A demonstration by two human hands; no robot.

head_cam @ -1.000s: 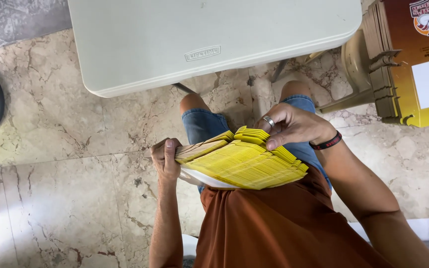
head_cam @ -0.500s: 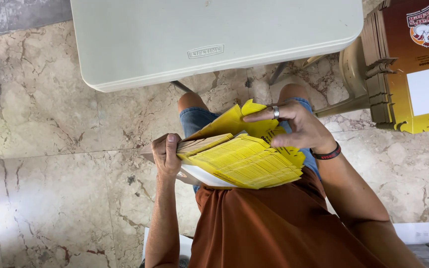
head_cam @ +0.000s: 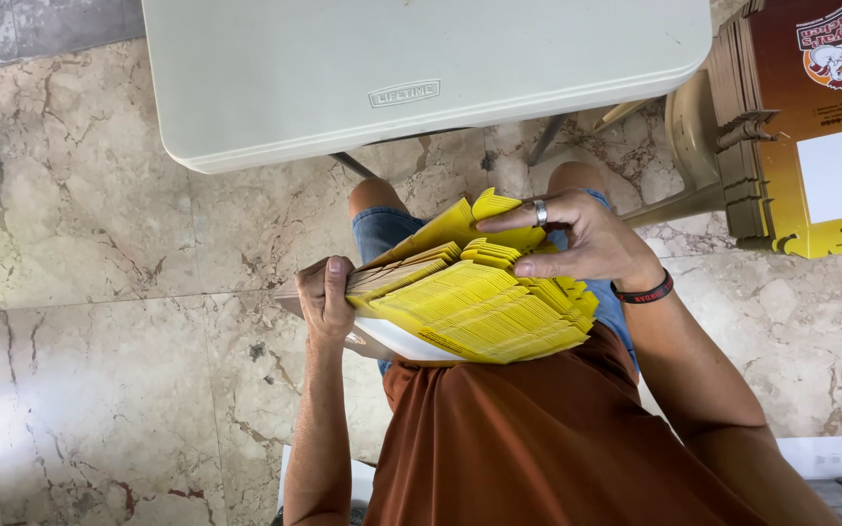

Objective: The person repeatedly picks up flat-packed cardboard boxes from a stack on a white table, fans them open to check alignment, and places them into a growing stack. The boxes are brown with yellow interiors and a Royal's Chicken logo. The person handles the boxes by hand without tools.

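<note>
Left hand (head_cam: 326, 297) gripped the yellow stack (head_cam: 475, 307) at its 9 o'clock edge, in lap below the tabletop (head_cam: 275, 78); right hand (head_cam: 577, 239) had lifted the top sheet (head_cam: 455, 222) since a second ago, fingers pinching it, peeling one off

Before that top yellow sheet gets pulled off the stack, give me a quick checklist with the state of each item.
1. Left hand clamps the edge of the stack of flat yellow cardboard sheets: ok.
2. Right hand has fingers on the top sheet, which is lifted at its far edge: ok.
3. Only one sheet lifted: cannot tell, the layers are too thin to separate by eye.
4. Stack rests over the lap, fanned but not sliding off: ok.
5. White folding table has bare surface ahead: ok.
6. Leaning boxes at right stand apart from the right arm: ok.
</note>
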